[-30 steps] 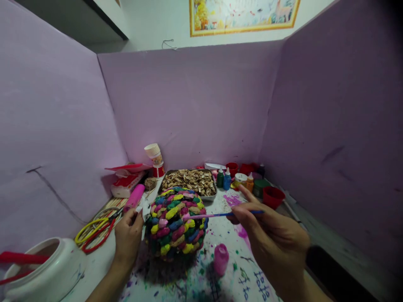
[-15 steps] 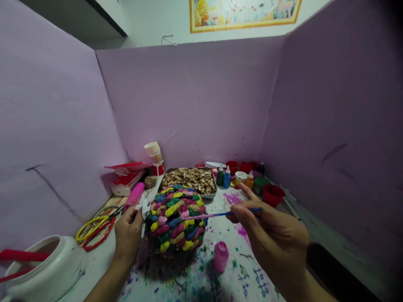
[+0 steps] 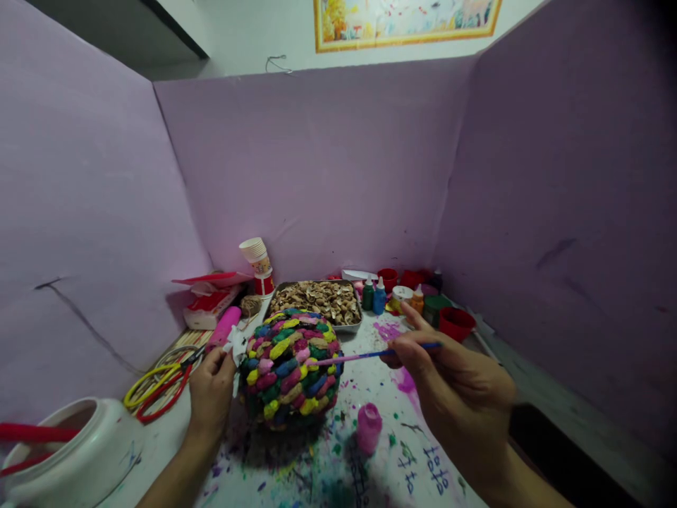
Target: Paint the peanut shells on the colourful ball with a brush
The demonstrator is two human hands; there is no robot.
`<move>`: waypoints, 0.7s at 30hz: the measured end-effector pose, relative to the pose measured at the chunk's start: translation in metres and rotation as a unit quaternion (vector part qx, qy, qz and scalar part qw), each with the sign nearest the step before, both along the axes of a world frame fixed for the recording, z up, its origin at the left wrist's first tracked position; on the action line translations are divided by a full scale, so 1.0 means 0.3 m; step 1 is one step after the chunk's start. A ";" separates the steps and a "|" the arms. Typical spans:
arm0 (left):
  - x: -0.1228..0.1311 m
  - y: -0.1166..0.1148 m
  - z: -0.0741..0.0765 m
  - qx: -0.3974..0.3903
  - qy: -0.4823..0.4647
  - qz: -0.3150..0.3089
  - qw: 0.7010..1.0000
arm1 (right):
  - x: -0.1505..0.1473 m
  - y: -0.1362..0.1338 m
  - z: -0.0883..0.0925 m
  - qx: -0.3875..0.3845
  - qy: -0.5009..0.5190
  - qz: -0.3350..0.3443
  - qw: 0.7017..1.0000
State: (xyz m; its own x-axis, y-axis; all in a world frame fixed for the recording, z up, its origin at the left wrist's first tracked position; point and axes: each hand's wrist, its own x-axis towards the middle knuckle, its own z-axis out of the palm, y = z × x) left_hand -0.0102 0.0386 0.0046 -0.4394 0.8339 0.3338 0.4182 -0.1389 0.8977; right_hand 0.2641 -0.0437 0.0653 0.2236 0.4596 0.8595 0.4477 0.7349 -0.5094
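Note:
A round object covered in peanut shells [image 3: 290,367], painted pink, yellow, green, blue and magenta, stands on the paint-spattered table; some shells are still brown. My right hand [image 3: 455,388] is closed round a thin paintbrush [image 3: 364,355] with a blue handle. The brush's pink-coated end reaches the front of the shell-covered object. At that object's left side, my left hand [image 3: 212,384] pinches a crumpled white tissue [image 3: 238,346] against or close to it. An open pink paint bottle [image 3: 369,428] stands in front, below my right hand.
Behind is a metal tray [image 3: 352,329] of peanut shells. Paint bottles [image 3: 379,298] and red cups [image 3: 457,324] stand back right. Paper cups [image 3: 257,257], a tissue pack [image 3: 207,310], scissors [image 3: 159,388] and a white pot [image 3: 79,451] are at left. Purple panels [image 3: 317,169] enclose the table.
The whole view has shifted slightly. The brush's painted end sits a little further right on the shell-covered object. Both hands keep their holds.

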 end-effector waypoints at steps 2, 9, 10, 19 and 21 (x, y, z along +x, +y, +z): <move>0.000 -0.001 -0.001 0.003 0.000 -0.002 1.000 | 0.001 -0.001 -0.002 -0.004 0.013 -0.005 1.000; -0.002 0.004 -0.002 0.002 0.007 -0.001 1.000 | 0.003 -0.001 -0.011 -0.015 0.025 0.006 1.000; -0.005 0.007 -0.006 -0.001 0.004 -0.001 1.000 | 0.001 -0.001 -0.014 -0.012 0.027 0.006 1.000; -0.009 0.010 -0.014 -0.005 -0.004 -0.002 1.000 | -0.003 -0.012 -0.016 -0.019 0.052 0.019 0.998; -0.009 0.008 -0.009 -0.008 -0.004 -0.001 1.000 | 0.006 -0.016 -0.013 -0.022 0.070 0.007 0.997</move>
State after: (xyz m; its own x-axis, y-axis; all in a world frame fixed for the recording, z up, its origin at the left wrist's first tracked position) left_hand -0.0130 0.0411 0.0019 -0.4395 0.8407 0.3164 0.4107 -0.1252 0.9031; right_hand 0.2659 -0.0484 0.0614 0.3335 0.5000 0.7992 0.3597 0.7162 -0.5981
